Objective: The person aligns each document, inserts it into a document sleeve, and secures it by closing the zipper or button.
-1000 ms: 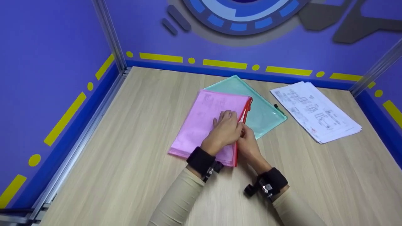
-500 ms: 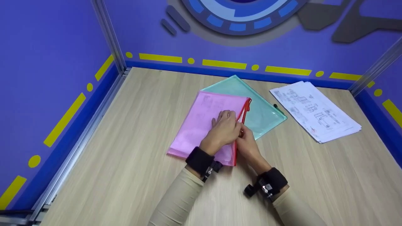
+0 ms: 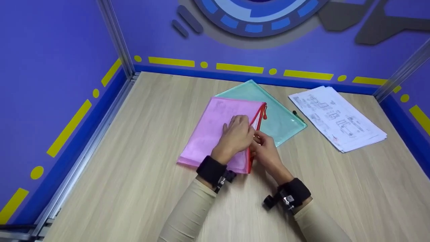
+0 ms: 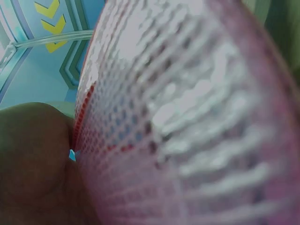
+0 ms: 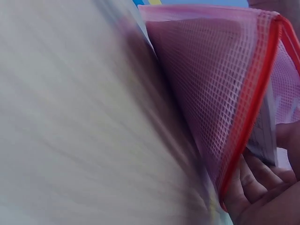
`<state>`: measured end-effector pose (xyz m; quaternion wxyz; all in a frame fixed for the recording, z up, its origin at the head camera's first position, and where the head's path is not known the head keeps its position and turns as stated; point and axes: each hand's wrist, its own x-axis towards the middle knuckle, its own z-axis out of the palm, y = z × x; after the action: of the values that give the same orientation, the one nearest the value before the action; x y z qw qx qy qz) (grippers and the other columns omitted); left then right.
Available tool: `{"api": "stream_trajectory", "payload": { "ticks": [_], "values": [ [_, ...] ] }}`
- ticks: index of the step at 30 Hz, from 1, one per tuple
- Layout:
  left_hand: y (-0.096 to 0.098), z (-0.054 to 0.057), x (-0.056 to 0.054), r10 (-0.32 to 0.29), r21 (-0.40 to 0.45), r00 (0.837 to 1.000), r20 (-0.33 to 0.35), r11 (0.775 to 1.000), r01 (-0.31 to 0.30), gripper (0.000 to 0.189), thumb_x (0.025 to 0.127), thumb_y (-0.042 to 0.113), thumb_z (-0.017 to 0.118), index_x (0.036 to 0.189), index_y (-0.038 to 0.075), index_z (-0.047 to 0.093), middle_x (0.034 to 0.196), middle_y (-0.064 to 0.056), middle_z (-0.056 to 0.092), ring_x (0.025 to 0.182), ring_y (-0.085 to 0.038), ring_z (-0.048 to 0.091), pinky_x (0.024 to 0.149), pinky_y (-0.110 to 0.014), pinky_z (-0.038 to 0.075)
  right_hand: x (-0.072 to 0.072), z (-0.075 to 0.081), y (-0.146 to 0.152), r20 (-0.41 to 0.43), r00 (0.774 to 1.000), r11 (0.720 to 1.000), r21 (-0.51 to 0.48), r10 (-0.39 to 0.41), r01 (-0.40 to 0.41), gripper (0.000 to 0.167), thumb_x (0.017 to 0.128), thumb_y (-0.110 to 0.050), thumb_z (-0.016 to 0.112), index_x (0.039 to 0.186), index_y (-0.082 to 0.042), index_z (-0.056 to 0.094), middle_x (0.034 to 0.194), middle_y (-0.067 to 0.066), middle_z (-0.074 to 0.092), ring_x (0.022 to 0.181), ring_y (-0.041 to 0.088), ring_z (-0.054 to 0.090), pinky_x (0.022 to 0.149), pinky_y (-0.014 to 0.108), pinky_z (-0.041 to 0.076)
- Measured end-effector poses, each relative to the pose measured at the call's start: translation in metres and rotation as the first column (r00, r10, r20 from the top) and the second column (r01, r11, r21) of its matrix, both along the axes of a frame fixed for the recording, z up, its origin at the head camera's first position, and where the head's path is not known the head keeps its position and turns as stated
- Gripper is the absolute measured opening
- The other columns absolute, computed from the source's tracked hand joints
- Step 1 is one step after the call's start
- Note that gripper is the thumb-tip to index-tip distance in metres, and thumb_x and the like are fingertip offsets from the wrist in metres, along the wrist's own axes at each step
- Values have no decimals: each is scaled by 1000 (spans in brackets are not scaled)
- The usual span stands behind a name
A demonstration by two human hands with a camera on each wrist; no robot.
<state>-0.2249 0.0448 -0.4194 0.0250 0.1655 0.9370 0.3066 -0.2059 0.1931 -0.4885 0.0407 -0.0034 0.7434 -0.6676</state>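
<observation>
Tan sleeves [image 3: 189, 210] — fitted, creased, black wristbands [image 3: 211, 170], small black cameras [image 3: 269, 202] — silvery fittings [image 3: 288, 200]

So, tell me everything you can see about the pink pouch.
The pink pouch is flat, rectangular and translucent, seemingly plastic with a fine mesh grid. A red zip edges its right side, with a red pull at the far corner. That side gapes open, showing white paper inside. It sits slightly askew on the wooden table, overlapping the green pouch. The left hand rests on top; the right hand touches the zipped edge.
</observation>
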Motion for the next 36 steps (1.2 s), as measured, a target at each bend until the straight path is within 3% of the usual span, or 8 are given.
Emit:
{"api": "stream_trajectory", "payload": {
  "ticks": [11,16,18,21,25,29,33,36],
  "values": [
    [-12,2,-8,82,56,994,-75,995,-78,25,111,27,43,113,6,56,133,-15,60,134,-28,52,113,-63,37,-2,8,11,-47,998,998,-41,-40,38,33,107,-12,64,137,0,63,113,21,71,77,29,74,70,37,62],
    [-15,4,-9,122,88,988,-90,990,-114,23,110,26,44,110,7,56,131,-15,61,132,-30,54,114,-65,36,-3,16,23,-149,988,977,202,-36,66,34,106,-20,67,133,0,64,118,14,69,92,35,70,76,38,59],
    [-15,4,-9,128,96,988,-92,988,-119,23,110,26,44,109,7,55,129,-15,61,131,-30,55,113,-66,36,-5,19,33,-242,970,924,371,4,88,35,105,-22,69,132,-1,64,120,12,68,96,33,68,80,41,58],
    [-14,2,-8,126,106,989,-81,987,-117,22,110,26,45,109,7,55,129,-15,60,131,-30,54,114,-68,33,-6,22,54,-372,925,794,583,73,172,39,103,-24,73,134,-2,64,126,15,66,103,34,65,86,47,56],
    [-13,1,-6,121,120,991,-65,986,-112,20,110,25,45,108,7,54,125,-14,60,132,-30,53,116,-73,28,-16,22,94,-449,886,644,713,114,279,53,99,-25,78,141,-1,59,132,26,58,112,43,60,89,59,51],
    [-11,1,-4,112,120,992,-60,987,-104,20,111,26,45,107,9,54,122,-12,59,133,-30,52,116,-74,25,-35,24,144,-399,911,482,821,103,305,68,98,-26,78,152,0,48,140,35,49,122,53,51,96,69,44],
    [-10,2,-4,109,103,992,-59,989,-102,21,111,27,45,109,9,55,126,-12,60,136,-29,50,116,-74,26,-47,29,184,-282,956,321,916,84,242,69,102,-20,69,158,5,37,150,42,36,133,62,40,102,77,36],
    [-10,3,-5,114,93,992,-59,990,-108,21,111,28,44,110,9,55,129,-12,60,138,-28,49,116,-74,25,-51,27,203,-168,983,254,956,68,146,67,106,-17,59,159,10,29,155,47,27,136,67,34,106,79,32]
  ]
}}
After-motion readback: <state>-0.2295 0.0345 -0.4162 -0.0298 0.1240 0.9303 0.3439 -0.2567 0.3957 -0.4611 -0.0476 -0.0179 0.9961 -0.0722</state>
